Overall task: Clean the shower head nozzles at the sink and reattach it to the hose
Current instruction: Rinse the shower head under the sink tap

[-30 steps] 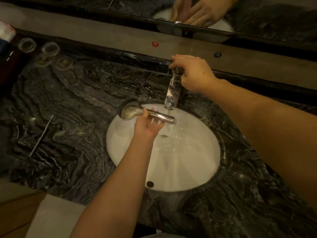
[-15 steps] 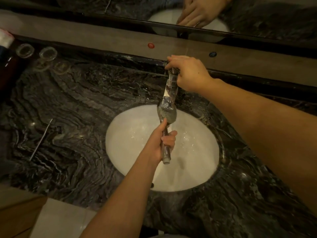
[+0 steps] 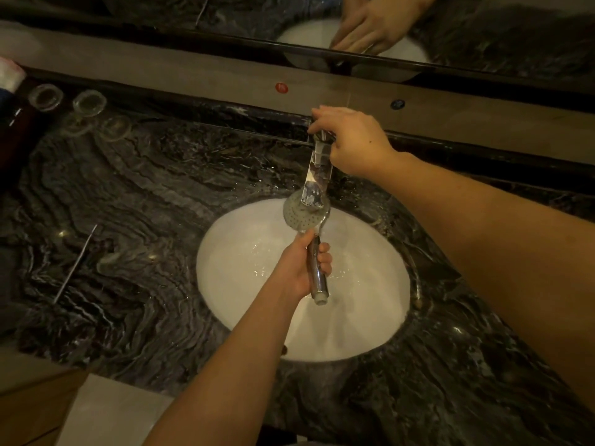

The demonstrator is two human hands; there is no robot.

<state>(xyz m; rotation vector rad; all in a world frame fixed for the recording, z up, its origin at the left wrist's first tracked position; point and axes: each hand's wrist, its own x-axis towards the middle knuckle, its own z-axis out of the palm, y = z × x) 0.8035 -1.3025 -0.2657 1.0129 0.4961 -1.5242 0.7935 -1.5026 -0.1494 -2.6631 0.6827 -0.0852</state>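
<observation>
A chrome shower head (image 3: 297, 215) is held over the white oval sink (image 3: 370, 317), its round nozzle face turned up under the tip of the chrome faucet (image 3: 317, 175). My left hand (image 3: 302, 268) grips the shower head's handle, whose threaded end points toward me. At the back of the counter my right hand (image 3: 351, 141) is closed on the top of the faucet. No hose is in view.
Dark veined marble counter (image 3: 145, 220) surrounds the sink. A thin metal rod (image 3: 75, 263) lies on it at the left. Several clear glasses (image 3: 88, 103) stand at the back left beside a dark bottle (image 3: 16, 133). A mirror (image 3: 450, 24) runs along the back wall.
My left hand has swung the shower head from lying sideways at the sink's left to upright under the faucet, then turned its nozzle face upward. My right hand has stayed on the faucet.
</observation>
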